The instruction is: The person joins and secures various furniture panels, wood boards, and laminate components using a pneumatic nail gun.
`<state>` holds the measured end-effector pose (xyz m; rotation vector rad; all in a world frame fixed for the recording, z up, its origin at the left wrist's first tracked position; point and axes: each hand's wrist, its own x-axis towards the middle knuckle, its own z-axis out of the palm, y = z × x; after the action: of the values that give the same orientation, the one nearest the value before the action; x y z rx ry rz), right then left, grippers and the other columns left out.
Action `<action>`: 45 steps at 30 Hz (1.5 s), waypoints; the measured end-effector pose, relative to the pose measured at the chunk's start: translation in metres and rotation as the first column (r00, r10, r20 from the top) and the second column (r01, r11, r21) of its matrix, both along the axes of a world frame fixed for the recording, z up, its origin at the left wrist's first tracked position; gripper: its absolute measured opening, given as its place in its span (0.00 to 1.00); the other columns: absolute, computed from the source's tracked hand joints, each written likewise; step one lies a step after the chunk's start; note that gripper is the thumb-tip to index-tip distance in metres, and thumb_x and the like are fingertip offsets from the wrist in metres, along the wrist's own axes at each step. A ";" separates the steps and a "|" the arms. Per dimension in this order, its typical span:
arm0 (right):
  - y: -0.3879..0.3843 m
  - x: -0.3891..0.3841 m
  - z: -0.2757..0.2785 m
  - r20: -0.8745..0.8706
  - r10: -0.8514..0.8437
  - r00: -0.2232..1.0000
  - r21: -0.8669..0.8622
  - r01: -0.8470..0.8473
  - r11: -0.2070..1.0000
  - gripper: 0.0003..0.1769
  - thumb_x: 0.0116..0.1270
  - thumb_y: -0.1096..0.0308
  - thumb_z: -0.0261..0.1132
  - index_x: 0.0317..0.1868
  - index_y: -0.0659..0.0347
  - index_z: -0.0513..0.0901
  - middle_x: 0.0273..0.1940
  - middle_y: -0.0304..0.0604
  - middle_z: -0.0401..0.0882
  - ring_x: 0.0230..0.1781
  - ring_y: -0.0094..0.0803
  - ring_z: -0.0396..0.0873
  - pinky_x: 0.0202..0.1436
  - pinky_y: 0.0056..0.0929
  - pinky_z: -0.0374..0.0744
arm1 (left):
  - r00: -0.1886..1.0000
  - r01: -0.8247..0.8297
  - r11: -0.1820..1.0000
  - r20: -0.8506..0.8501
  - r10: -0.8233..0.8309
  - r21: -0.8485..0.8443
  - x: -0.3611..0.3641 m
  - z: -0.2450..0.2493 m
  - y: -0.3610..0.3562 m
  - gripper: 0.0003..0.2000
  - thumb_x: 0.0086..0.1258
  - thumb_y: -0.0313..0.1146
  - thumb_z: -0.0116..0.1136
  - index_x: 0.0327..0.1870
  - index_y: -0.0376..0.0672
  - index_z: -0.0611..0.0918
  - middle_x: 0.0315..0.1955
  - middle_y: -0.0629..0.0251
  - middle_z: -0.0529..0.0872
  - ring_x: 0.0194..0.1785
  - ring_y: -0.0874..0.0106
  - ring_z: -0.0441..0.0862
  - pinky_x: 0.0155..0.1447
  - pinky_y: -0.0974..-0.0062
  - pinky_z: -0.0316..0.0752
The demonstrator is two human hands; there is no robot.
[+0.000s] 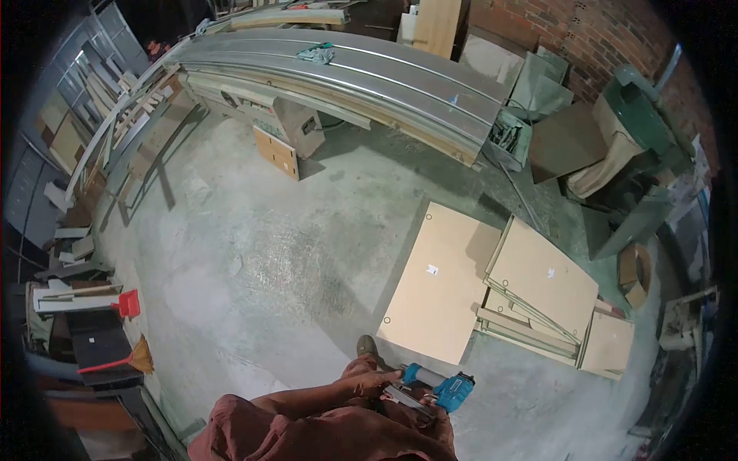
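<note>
A blue and silver nail gun (459, 393) is held low in front of my body, above the concrete floor. My left hand (378, 383) is closed at its left end, near the grey magazine (407, 399). My right hand (441, 427) grips the tool from below, its fingers partly hidden by the gun and the dark red sleeve. Just beyond my hands lies a flat beige panel (434, 284) with a small white label. Several more beige panels (547, 269) and narrow strips are stacked to its right.
A long metal-topped machine table (369, 69) spans the back, with a panel (275, 151) leaning beneath it. At left are a red dustpan (127, 303), a broom (141, 356) and stacked boards. A green bin (638, 115) and scrap sheets crowd the right wall.
</note>
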<state>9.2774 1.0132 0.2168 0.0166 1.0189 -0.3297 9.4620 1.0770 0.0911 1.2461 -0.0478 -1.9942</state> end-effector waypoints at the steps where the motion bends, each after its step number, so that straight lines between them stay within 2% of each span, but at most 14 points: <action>1: -0.004 -0.024 -0.029 0.024 0.013 1.000 -0.018 -0.012 1.000 0.17 0.54 0.66 0.61 0.44 0.61 0.71 0.39 0.43 0.74 0.34 0.31 0.73 0.37 0.25 0.74 | 0.999 0.036 0.999 -0.023 -0.037 -0.022 -0.009 0.002 -0.004 0.27 0.59 0.55 0.52 0.48 0.38 0.73 0.35 0.68 0.74 0.30 0.77 0.72 0.32 0.84 0.71; 5: -0.028 -0.063 -0.066 -0.114 0.043 0.993 -0.171 -0.062 0.983 0.14 0.57 0.65 0.57 0.43 0.59 0.71 0.34 0.34 0.72 0.25 0.20 0.68 0.27 0.17 0.69 | 0.991 0.125 0.992 0.042 -0.126 0.026 -0.052 -0.033 -0.018 0.21 0.61 0.50 0.52 0.45 0.42 0.75 0.34 0.68 0.75 0.33 0.79 0.72 0.33 0.85 0.68; 6: -0.036 -0.082 -0.095 -0.094 0.158 0.983 -0.258 -0.177 0.950 0.14 0.59 0.65 0.55 0.45 0.59 0.70 0.33 0.32 0.71 0.24 0.19 0.67 0.26 0.16 0.68 | 0.933 0.296 0.909 0.290 -0.211 -0.292 -0.054 -0.035 -0.026 0.18 0.58 0.42 0.59 0.45 0.43 0.74 0.32 0.69 0.75 0.33 0.79 0.72 0.34 0.84 0.68; 7: -0.044 -0.108 -0.135 -0.087 0.268 0.959 -0.329 -0.282 0.901 0.14 0.61 0.64 0.53 0.46 0.60 0.70 0.31 0.30 0.69 0.24 0.18 0.66 0.25 0.15 0.67 | 0.997 0.029 0.987 -0.074 -0.017 0.159 -0.076 -0.072 -0.036 0.18 0.54 0.29 0.61 0.45 0.41 0.71 0.33 0.68 0.75 0.32 0.78 0.73 0.32 0.81 0.71; 8: -0.052 -0.132 -0.167 0.034 0.305 0.952 -0.269 -0.285 0.920 0.16 0.64 0.62 0.49 0.48 0.62 0.69 0.30 0.29 0.66 0.25 0.17 0.67 0.23 0.15 0.67 | 0.941 -0.153 0.983 0.319 0.113 0.103 -0.073 0.022 -0.083 0.20 0.50 0.20 0.60 0.45 0.40 0.68 0.31 0.65 0.76 0.28 0.78 0.74 0.27 0.80 0.72; 9: -0.065 -0.151 -0.186 -0.348 0.580 0.736 -0.601 -0.650 0.465 0.18 0.64 0.60 0.48 0.50 0.63 0.68 0.34 0.33 0.69 0.26 0.20 0.69 0.24 0.18 0.69 | 0.903 -0.248 0.968 0.367 0.221 0.027 -0.091 0.001 -0.092 0.22 0.48 0.19 0.61 0.44 0.40 0.66 0.27 0.64 0.76 0.25 0.77 0.74 0.23 0.81 0.70; 10: -0.059 -0.160 -0.223 0.112 0.067 0.991 -0.128 -0.053 0.990 0.20 0.61 0.65 0.54 0.51 0.65 0.65 0.38 0.42 0.71 0.28 0.27 0.72 0.26 0.24 0.73 | 0.893 -0.256 0.967 0.382 0.237 -0.003 -0.111 -0.042 -0.094 0.20 0.52 0.26 0.61 0.46 0.39 0.67 0.26 0.65 0.76 0.25 0.78 0.73 0.23 0.82 0.69; 11: -0.064 -0.172 -0.242 0.056 0.032 0.998 -0.069 -0.028 0.997 0.20 0.61 0.65 0.54 0.51 0.65 0.65 0.38 0.42 0.71 0.28 0.27 0.72 0.26 0.24 0.73 | 0.961 0.213 0.968 0.149 -0.232 0.131 -0.134 -0.177 -0.067 0.18 0.58 0.35 0.56 0.47 0.38 0.69 0.26 0.66 0.76 0.24 0.78 0.72 0.22 0.82 0.67; 14: -0.092 -0.201 -0.320 -0.033 -0.072 0.997 0.060 0.073 0.996 0.14 0.52 0.72 0.64 0.38 0.61 0.70 0.31 0.38 0.72 0.29 0.29 0.71 0.33 0.23 0.74 | 0.953 0.210 0.978 0.223 -0.208 0.013 -0.184 -0.293 -0.086 0.15 0.56 0.44 0.58 0.33 0.39 0.79 0.17 0.69 0.76 0.15 0.81 0.68 0.16 0.83 0.62; 16: -0.085 -0.239 -0.412 -0.227 -0.357 0.906 0.236 0.407 0.882 0.09 0.53 0.66 0.65 0.30 0.58 0.73 0.28 0.35 0.72 0.26 0.25 0.70 0.30 0.17 0.72 | 0.946 0.184 0.974 0.247 -0.212 0.131 -0.203 -0.343 -0.113 0.14 0.56 0.42 0.58 0.27 0.37 0.79 0.16 0.69 0.76 0.14 0.80 0.69 0.15 0.82 0.62; 23: -0.134 -0.277 -0.603 -0.193 -0.498 0.845 0.206 0.531 0.822 0.09 0.60 0.67 0.59 0.34 0.64 0.74 0.32 0.41 0.73 0.29 0.28 0.72 0.30 0.21 0.76 | 0.945 0.051 0.967 0.301 -0.127 0.248 -0.267 -0.553 -0.185 0.16 0.52 0.34 0.64 0.37 0.34 0.76 0.20 0.62 0.77 0.17 0.78 0.71 0.17 0.78 0.63; 31: -0.155 -0.283 -0.683 -0.176 -0.532 0.828 0.180 0.559 0.810 0.07 0.57 0.71 0.60 0.35 0.65 0.74 0.27 0.43 0.75 0.23 0.29 0.73 0.27 0.22 0.78 | 0.843 0.056 0.970 0.509 -0.173 0.237 -0.286 -0.629 -0.209 0.22 0.46 0.40 0.65 0.40 0.37 0.77 0.24 0.58 0.81 0.22 0.71 0.78 0.24 0.75 0.73; 40: -0.162 -0.265 -0.669 -0.280 -0.404 0.871 0.144 0.454 0.879 0.09 0.59 0.68 0.60 0.38 0.64 0.73 0.31 0.40 0.76 0.28 0.26 0.74 0.31 0.20 0.77 | 0.923 -0.006 0.966 0.373 -0.094 0.258 -0.264 -0.627 -0.196 0.23 0.48 0.41 0.65 0.41 0.36 0.75 0.19 0.62 0.78 0.17 0.75 0.74 0.19 0.78 0.70; 45: -0.160 -0.198 -0.672 -0.125 0.059 0.990 -0.066 -0.067 0.996 0.11 0.59 0.67 0.60 0.41 0.60 0.72 0.33 0.37 0.73 0.30 0.26 0.72 0.37 0.23 0.75 | 0.918 -0.321 0.906 0.327 0.226 0.275 -0.198 -0.599 -0.149 0.21 0.55 0.44 0.61 0.44 0.40 0.73 0.20 0.69 0.76 0.18 0.80 0.71 0.19 0.83 0.65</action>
<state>9.0797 0.8528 -0.4551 -0.0997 1.1267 -0.3114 9.2645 0.9283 -0.5078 1.6490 0.3114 -1.6019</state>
